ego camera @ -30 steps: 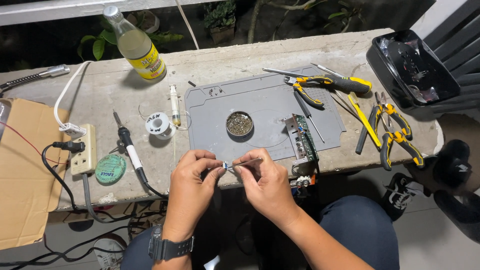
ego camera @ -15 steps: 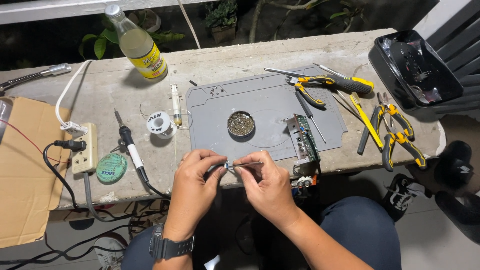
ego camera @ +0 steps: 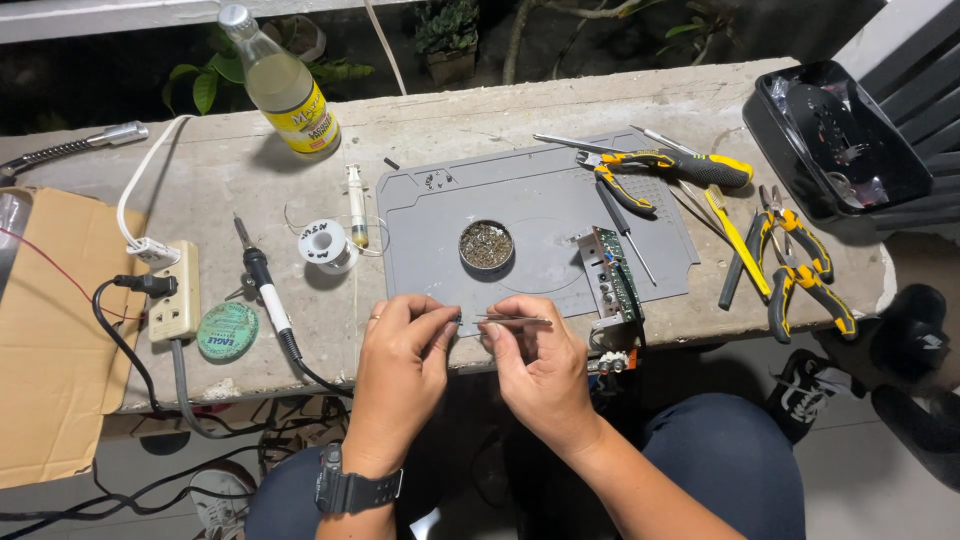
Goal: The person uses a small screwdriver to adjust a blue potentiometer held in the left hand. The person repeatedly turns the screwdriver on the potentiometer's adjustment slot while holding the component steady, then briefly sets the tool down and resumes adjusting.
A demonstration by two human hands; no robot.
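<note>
Tweezers (ego camera: 515, 320) lie level (tips leftward); right hand (ego camera: 540, 365) pinches them; left hand (ego camera: 405, 355) fingers pressed together.

On and beside the grey work mat (ego camera: 520, 215): one round tin (ego camera: 486, 244), one circuit board (ego camera: 612, 276), one soldering iron (ego camera: 262, 280), one solder spool (ego camera: 323, 243), one bottle (ego camera: 282, 88).

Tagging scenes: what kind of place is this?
Likely a makeshift outdoor electronics repair bench: a concrete ledge with plants behind, a soldering iron, a grey work mat and a circuit board.
</note>
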